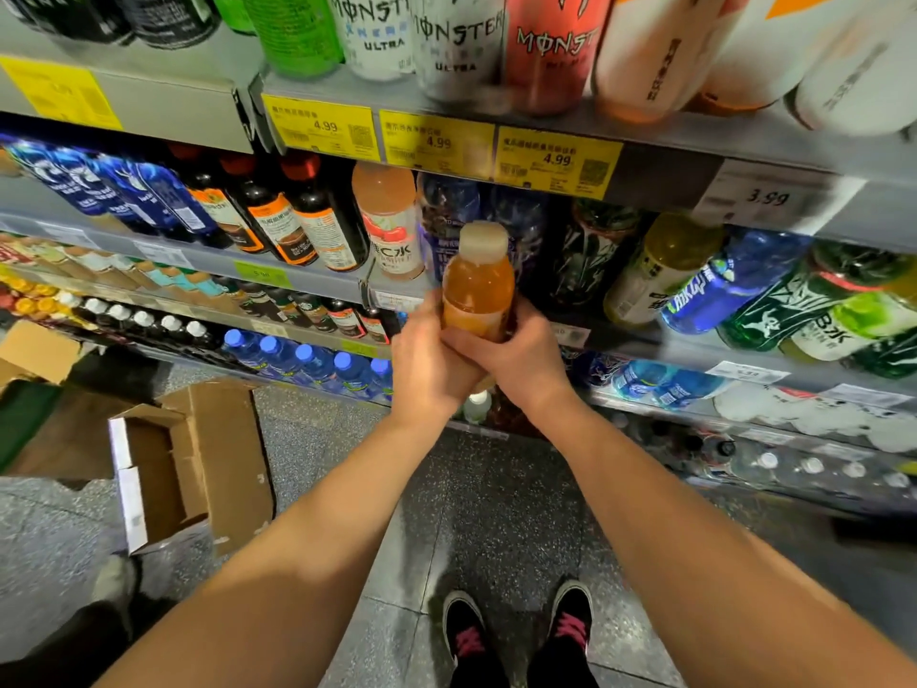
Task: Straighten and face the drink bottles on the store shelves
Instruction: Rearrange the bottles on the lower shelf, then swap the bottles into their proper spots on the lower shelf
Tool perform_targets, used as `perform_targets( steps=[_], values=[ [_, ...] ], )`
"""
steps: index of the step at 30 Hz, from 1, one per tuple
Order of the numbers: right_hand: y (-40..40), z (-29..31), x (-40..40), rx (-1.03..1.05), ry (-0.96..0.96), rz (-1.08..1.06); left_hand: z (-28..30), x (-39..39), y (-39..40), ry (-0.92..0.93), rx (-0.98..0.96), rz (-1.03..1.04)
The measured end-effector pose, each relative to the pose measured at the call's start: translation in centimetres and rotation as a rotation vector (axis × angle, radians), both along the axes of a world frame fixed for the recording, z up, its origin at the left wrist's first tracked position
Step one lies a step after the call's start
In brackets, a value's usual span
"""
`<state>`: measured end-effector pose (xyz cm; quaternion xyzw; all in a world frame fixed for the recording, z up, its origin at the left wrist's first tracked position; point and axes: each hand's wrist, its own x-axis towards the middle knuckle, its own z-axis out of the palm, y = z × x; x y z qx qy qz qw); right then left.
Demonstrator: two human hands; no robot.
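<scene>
Item 1. Cardboard box (163,469), on the floor at far left, flaps open; nothing visible inside it.

Item 2. Dark bottles with orange labels (278,216), middle shelf, left of centre, leaning with the wide-angle view.

Item 3. Pale orange bottle (389,221), same shelf, at the end of its row, label facing out.

Item 4. Left hand (426,360), fingers wrapped round the lower body of the orange drink bottle (477,285).

Item 5. Orange drink bottle, pale cap up, long axis upright and tipped slightly away from the person. It is held off the shelf, in front of the middle shelf edge (397,295), just right of item 3. The shelf lies straight ahead and a little above the hands.

Item 6. Right hand (516,360), gripping the same bottle low down, its fingers overlapping the left hand. Both hands sit equally near the shelf. Judgement: the next move is a forward push into the dark gap behind the bottle; which way the label faces cannot be told.

Item 7. Yellow-green bottle (660,270) and blue bottle (729,280), right of the gap, middle shelf.

Item 8. Energy cans (461,42), top shelf, above yellow price tags (436,141).
</scene>
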<state>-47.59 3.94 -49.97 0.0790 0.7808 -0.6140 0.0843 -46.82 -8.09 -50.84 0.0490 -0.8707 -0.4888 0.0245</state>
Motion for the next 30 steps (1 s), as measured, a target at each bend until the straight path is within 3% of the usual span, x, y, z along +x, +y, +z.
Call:
perform_targets(
  steps=[4,9,17,24,30],
  values=[
    [1.5,-0.6,1.1,-0.024,0.023,-0.093,0.1,-1.1,-2.3,-0.085,0.082,-0.223],
    [2.7,-1.2,2.9,-0.078,0.030,-0.167,-0.4,-6.2,-4.5,-0.036,0.181,0.311],
    [4.1,-2.8,5.0,0.000,0.028,-0.147,-1.3,-11.7,-5.8,-0.007,0.166,0.276],
    [5.1,-3.0,4.8,-0.004,0.024,-0.169,-1.1,-9.7,-5.7,0.054,0.122,0.380],
    [4.5,-1.6,3.8,-0.058,0.005,-0.187,0.2,-6.1,-5.2,-0.015,0.091,0.446]
  ],
)
